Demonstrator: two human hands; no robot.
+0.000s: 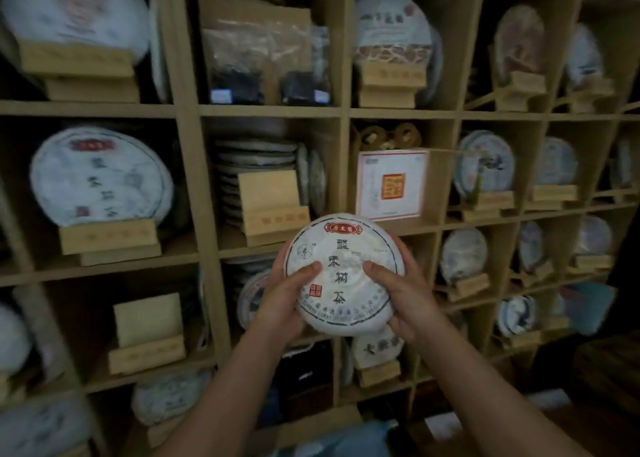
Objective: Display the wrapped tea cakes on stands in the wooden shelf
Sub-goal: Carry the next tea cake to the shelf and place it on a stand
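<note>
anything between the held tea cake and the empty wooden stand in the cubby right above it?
Head view: nothing in the way. The round white paper-wrapped tea cake, held in the left hand and right hand, overlaps the empty light wooden stand; only the shelf's board edge lies between.

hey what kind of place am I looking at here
Probably a tea shop or a tea storeroom. A wooden shelf of cubbies holds paper-wrapped tea cakes upright on small wooden stands, with more stacked flat, and both hands hold another wrapped cake.

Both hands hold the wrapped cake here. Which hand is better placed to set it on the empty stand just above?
Left, probably. The left hand grips the tea cake on the side nearer the empty stand, which sits up and leftward. The right hand would need to cross over.
</note>
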